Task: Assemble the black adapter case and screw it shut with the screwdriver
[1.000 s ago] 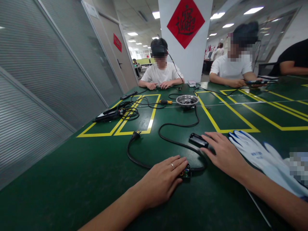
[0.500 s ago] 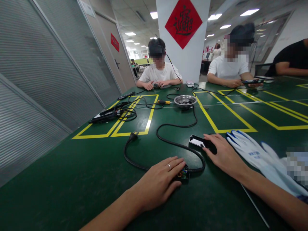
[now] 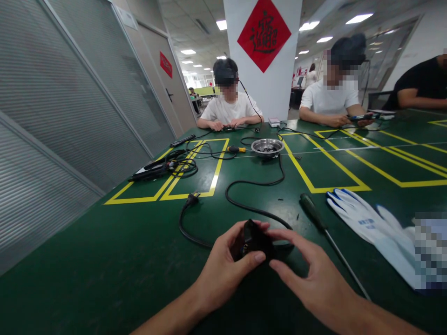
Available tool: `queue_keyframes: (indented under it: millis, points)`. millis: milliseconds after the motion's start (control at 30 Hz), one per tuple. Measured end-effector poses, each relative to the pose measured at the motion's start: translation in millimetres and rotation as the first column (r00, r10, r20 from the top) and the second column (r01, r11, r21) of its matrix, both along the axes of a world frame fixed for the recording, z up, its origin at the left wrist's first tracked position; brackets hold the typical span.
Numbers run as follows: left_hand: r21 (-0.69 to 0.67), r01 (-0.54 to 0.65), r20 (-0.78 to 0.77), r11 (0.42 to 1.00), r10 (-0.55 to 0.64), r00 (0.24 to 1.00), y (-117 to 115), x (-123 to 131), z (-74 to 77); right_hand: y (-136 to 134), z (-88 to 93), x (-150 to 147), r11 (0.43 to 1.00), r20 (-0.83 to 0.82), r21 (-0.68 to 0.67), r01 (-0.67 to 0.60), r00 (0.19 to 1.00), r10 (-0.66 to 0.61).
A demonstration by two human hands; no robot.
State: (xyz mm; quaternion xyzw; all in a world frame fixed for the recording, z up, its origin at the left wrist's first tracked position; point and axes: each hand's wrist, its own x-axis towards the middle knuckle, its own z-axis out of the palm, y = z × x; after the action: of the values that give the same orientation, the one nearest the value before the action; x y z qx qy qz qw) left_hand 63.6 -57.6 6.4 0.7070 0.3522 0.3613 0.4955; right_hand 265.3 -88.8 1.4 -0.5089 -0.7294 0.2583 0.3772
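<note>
Near the table's front, a black plastic adapter case (image 3: 258,239) is tilted up between both hands. My left hand (image 3: 221,265) is closed around its left side, thumb across the near face. My right hand (image 3: 310,270) pinches its right side between thumb and fingers. The circuit board is mostly hidden by the fingers and the case. One black cord (image 3: 256,183) leaves the right side and winds toward the bowl; another runs left to a plug (image 3: 193,199). A long screwdriver with a dark green handle (image 3: 310,209) lies right of my right hand.
White and blue gloves (image 3: 366,228) lie at the right. Farther back are a metal bowl (image 3: 267,145) of small dark parts, a yellow-and-black screwdriver (image 3: 236,149) and tangled black cables (image 3: 174,167). Two people in white shirts sit opposite, each handling a device.
My right hand has moved left and inward with the black case half, bringing it to the circuit part. My left hand has gone from lying over that part to gripping it. The green-handled screwdriver is uncovered.
</note>
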Motion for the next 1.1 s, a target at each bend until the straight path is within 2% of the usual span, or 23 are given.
queue_keyframes:
  millis: [67,133,167,233,333,467,600,700,833,900,967,1033,1100]
  points:
    - [0.073,-0.021,-0.060,0.997,0.026,0.998,-0.3,-6.8,7.0,-2.2,-1.3,0.2,1.000,-0.004,0.028,0.000,1.000,0.000]
    - [0.246,-0.006,-0.260,0.969,0.071,0.963,4.3,-18.6,15.0,1.9,-2.3,9.3,0.993,0.001,0.075,0.088,0.996,-0.088]
    - [0.332,0.063,-0.385,0.941,0.075,0.920,7.5,-24.2,18.3,5.3,-3.0,15.6,0.985,-0.005,0.093,0.145,0.989,-0.146]
    - [0.395,0.216,-0.567,0.893,0.052,0.822,13.3,-31.2,21.8,12.9,-5.3,27.5,0.966,-0.035,0.108,0.236,0.972,-0.234]
    - [0.403,0.360,-0.701,0.841,0.031,0.713,16.6,-27.2,18.4,21.0,-8.9,37.6,0.950,-0.078,0.095,0.299,0.953,-0.292]
    - [0.383,0.418,-0.752,0.824,0.015,0.659,15.3,-11.3,8.3,21.5,-8.8,37.8,0.943,-0.081,0.099,0.318,0.947,-0.310]
    - [0.353,0.402,-0.744,0.845,-0.007,0.668,15.0,-6.7,3.8,20.7,-4.0,38.7,0.933,-0.027,0.143,0.331,0.943,-0.331]
    - [0.376,0.389,-0.748,0.841,0.028,0.663,13.9,-8.5,4.5,29.3,-2.0,46.7,0.918,0.148,0.175,0.357,0.912,-0.383]
    - [0.508,0.341,-0.725,0.791,0.179,0.665,9.9,-8.0,5.4,46.4,-7.4,65.4,0.899,0.339,0.185,0.396,0.833,-0.437]
    - [0.522,0.344,-0.732,0.780,0.203,0.651,7.9,-5.3,3.1,51.7,-13.7,74.7,0.897,0.383,0.159,0.413,0.812,-0.441]
    - [0.474,0.386,-0.772,0.791,0.163,0.614,6.5,-1.7,-1.6,54.4,-21.3,81.7,0.898,0.415,0.113,0.425,0.801,-0.431]
    - [0.434,0.398,-0.803,0.808,0.147,0.577,6.1,1.4,-7.7,56.7,-28.2,86.0,0.900,0.416,0.058,0.432,0.809,-0.415]
    - [0.443,0.380,-0.802,0.812,0.169,0.572,7.3,2.2,-13.8,60.2,-31.5,88.9,0.898,0.379,0.005,0.439,0.830,-0.408]
